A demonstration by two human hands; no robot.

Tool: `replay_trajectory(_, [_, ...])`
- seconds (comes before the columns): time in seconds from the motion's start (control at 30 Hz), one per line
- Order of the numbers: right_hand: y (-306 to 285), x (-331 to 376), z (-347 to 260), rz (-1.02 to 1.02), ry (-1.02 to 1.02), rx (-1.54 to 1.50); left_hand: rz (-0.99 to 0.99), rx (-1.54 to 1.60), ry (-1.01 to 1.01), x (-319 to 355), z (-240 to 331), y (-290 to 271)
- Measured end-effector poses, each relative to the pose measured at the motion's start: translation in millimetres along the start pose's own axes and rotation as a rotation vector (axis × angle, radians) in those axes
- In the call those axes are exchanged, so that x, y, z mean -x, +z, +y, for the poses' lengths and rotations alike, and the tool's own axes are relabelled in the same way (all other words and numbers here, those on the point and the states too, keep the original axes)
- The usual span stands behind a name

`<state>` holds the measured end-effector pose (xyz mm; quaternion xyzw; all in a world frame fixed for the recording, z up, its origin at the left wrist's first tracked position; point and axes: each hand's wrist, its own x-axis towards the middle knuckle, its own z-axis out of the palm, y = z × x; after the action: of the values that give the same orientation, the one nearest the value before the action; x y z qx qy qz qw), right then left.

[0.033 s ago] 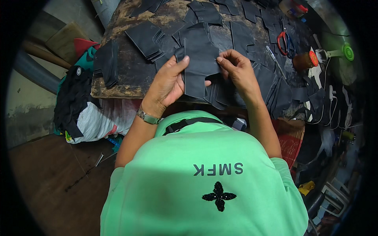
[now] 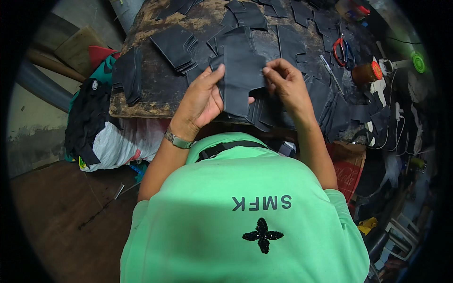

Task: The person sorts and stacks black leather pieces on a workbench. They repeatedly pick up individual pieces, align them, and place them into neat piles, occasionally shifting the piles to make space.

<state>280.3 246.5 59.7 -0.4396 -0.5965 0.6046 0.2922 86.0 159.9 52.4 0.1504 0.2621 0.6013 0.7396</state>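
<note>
Worn dark surface (image 2: 155,89) littered with black cut pieces (image 2: 175,45), red scissors (image 2: 340,49); both hands' fingers (image 2: 214,75) clamped on black piece (image 2: 241,78).

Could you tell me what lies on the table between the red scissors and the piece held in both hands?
In the head view, flat black pieces and a thin pen-like tool lie between the scissors and the held piece.

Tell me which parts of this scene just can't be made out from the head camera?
- Left hand: its fingertips are hidden behind the black cut piece it holds.
- Right hand: how its fingertips pinch the piece's edge is too small to tell.
- Stack of black pieces: their count is unclear, dark on dark.
- Red-handled scissors: blades blend into the worn table.
- Table's far edge: cut off by the picture's top.
</note>
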Motion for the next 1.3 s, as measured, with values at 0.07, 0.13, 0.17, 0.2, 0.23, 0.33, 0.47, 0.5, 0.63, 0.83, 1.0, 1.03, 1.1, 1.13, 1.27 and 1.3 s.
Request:
replay_trajectory(0.07, [-4.0,0.5,2.1,0.09,-0.025,-0.058,-0.012,0.122,-0.006,-3.1,0.5,-4.1])
replay_trajectory(0.13, [-11.0,-0.8,0.6,0.208,-0.002,-0.099,-0.072,0.188,-0.012,-4.3,2.4,-8.7])
replay_trajectory(0.17, [-15.3,-1.8,-1.8,0.176,-0.004,-0.139,-0.122,0.191,-0.021,-3.3,4.2,-10.9])
replay_trajectory(0.2, [-19.1,-0.8,-4.5,0.204,0.032,-0.164,-0.154,0.16,-0.035,-1.7,5.6,-12.1])
replay_trajectory(0.23, [-21.8,-3.3,-7.8,0.151,0.007,-0.176,-0.218,0.187,-0.025,-6.1,8.9,-12.6])
replay_trajectory(0.33, [-26.0,7.5,-15.3,0.069,0.131,-0.155,-0.225,0.187,-0.035,-6.3,9.9,-7.4])
replay_trajectory(0.47, [-16.9,18.2,-15.1,-0.229,0.183,-0.319,-0.076,0.147,-0.053,-3.0,7.4,4.8])
replay_trajectory(0.5, [-13.6,18.3,-13.9,-0.214,0.161,-0.375,-0.082,0.132,-0.057,-2.0,8.0,6.7])
replay_trajectory(0.63, [-6.2,9.8,-10.8,-0.074,0.056,-0.333,-0.127,0.073,-0.066,3.4,10.3,10.4])
replay_trajectory(0.83, [-6.4,8.8,-9.5,-0.028,0.091,-0.346,-0.019,-0.291,0.023,7.2,4.6,14.5])
replay_trajectory(1.0, [-9.6,11.3,-6.0,-0.005,0.084,-0.35,-0.031,-0.157,-0.087,3.7,6.7,10.9])
replay_trajectory(1.03, [-9.6,11.3,-5.6,0.021,0.081,-0.315,-0.019,-0.136,-0.098,2.8,6.5,10.3])
replay_trajectory(1.1, [-7.2,12.2,-5.9,0.06,0.058,-0.276,-0.058,-0.223,-0.043,2.8,2.0,11.7])
replay_trajectory(1.13, [-4.9,13.5,-6.8,0.042,0.049,-0.268,-0.102,-0.249,-0.008,3.6,0.2,13.1])
replay_trajectory(1.27, [9.7,24.3,-13.3,0.062,0.077,-0.206,-0.16,-0.295,0.046,2.7,-6.6,24.6])
replay_trajectory(1.3, [14.8,28.3,-14.8,0.069,0.057,-0.227,-0.175,-0.273,0.008,3.9,-7.1,27.3])
